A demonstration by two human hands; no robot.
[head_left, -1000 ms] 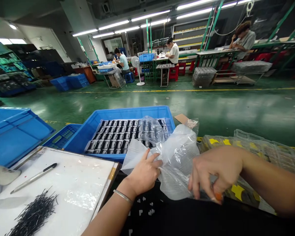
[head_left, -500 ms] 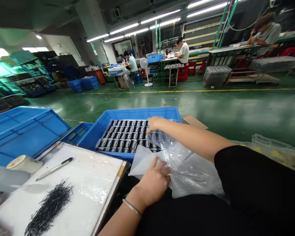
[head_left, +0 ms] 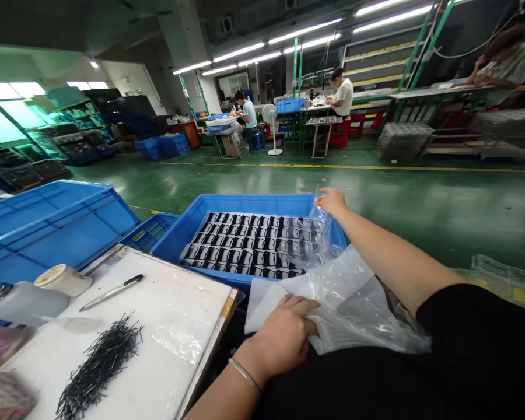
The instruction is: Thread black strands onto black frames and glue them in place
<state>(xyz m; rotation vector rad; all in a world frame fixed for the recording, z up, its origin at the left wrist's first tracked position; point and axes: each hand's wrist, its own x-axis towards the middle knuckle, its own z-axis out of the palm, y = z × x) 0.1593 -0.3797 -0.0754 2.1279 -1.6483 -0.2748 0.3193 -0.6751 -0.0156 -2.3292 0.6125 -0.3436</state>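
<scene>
White bench (head_left: 179,309), near-left of blue crate (head_left: 258,204) | hands well apart: left hand (head_left: 284,326) clamped on plastic sheeting (head_left: 350,303) at crate's near-right side, right hand (head_left: 332,201) pinching its clear end at crate's far-right corner | sheeting likely light, limp, slippery, easily torn; best held by bunched edges | green floor (head_left: 376,192) beyond crate

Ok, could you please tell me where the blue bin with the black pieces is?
In the head view, the blue bin sits near the centre, beyond the left hand and right of the white board.
</scene>
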